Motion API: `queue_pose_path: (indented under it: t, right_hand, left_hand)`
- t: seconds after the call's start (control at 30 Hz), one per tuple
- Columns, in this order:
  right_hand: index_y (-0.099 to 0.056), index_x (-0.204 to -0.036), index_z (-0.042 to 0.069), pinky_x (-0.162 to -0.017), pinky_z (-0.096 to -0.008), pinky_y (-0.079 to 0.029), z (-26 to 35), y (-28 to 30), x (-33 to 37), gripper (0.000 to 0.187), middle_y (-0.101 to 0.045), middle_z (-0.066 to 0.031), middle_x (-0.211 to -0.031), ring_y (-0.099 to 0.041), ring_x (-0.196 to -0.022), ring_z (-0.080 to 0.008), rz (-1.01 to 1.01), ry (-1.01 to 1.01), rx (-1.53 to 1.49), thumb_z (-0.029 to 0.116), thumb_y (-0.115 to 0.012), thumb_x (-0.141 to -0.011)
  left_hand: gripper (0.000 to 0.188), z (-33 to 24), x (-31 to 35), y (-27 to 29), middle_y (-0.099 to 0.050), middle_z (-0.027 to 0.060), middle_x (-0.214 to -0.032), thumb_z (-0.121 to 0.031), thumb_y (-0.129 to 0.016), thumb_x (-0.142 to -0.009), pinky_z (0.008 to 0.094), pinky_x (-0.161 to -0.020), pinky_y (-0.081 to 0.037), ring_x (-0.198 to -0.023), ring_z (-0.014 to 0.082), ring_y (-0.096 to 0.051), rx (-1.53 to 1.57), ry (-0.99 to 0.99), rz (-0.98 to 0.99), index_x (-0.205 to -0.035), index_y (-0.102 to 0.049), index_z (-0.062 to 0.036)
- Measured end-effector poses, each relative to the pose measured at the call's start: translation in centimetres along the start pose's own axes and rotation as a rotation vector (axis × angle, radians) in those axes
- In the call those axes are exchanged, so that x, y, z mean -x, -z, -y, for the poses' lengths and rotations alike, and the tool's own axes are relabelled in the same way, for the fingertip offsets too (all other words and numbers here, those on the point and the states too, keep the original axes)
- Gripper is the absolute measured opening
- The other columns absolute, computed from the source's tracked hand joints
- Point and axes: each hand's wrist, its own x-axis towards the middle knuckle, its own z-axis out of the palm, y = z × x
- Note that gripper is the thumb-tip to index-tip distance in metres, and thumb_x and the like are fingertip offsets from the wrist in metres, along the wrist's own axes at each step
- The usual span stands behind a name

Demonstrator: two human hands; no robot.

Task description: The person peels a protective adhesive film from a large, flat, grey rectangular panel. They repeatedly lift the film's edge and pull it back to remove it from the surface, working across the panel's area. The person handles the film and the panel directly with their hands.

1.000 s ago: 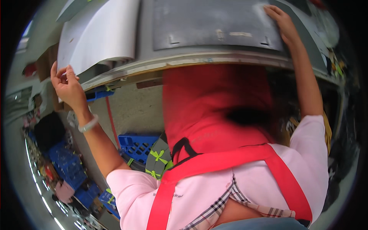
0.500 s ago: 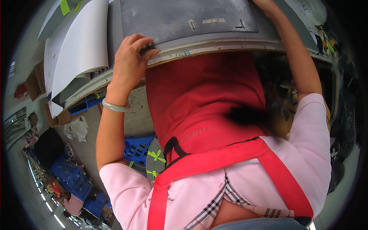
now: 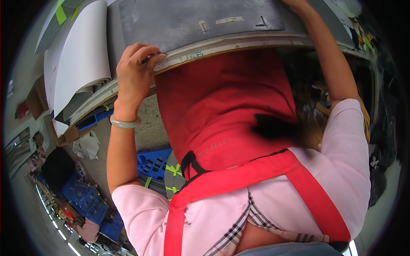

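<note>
So the left hand point(image 3: 136, 70) has its fingers curled over the near edge of the grey sheet point(image 3: 192, 21) lying on the worktable point(image 3: 239, 42). Its long side runs left-right. The right hand point(image 3: 297, 4) is at the sheet's far right corner, mostly cut off, can't tell its grip.

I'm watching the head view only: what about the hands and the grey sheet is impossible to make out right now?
- Right hand: cut off by the top edge; its grip cannot be told.
- Left hand: fingertips curl over the grey sheet at the table edge; pinching or pressing is unclear.
- Grey sheet: far edge out of frame.
- Under the table: hidden by the red apron.
</note>
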Motion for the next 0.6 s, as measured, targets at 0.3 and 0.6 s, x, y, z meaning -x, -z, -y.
queue_pose_path:
  t: [0.3, 0.6]
  right_hand:
    - [-0.071, -0.091, 0.002, -0.071, -0.0279, -0.046, -0.5, -0.5, -0.1, 0.020, -0.065, 0.0002, -0.082, -0.055, -0.076, -0.0098, 0.017, -0.011, -0.007, 0.022, -0.075, -0.091]
    - [-0.071, -0.091, 0.003, -0.070, -0.0285, -0.046, -0.7, -0.9, -0.2, 0.020, -0.065, -0.0004, -0.080, -0.056, -0.075, -0.0106, 0.033, -0.006, -0.037, 0.022, -0.075, -0.091]
  left_hand:
    - [0.017, 0.3, 0.2, 0.2, -0.069, 0.0076, -0.090, -0.011, -0.082, -0.078, 0.0376, -0.075, -0.052, -0.084, 0.0265, -0.064, -0.023, -0.051, -0.019, -0.090, -0.074, -0.0037]
    - [0.015, 0.6, 0.2, 0.4, -0.069, 0.0102, -0.094, -0.008, -0.081, -0.080, 0.0369, -0.077, -0.052, -0.088, 0.0274, -0.065, -0.054, -0.096, 0.010, -0.092, -0.073, -0.0021]
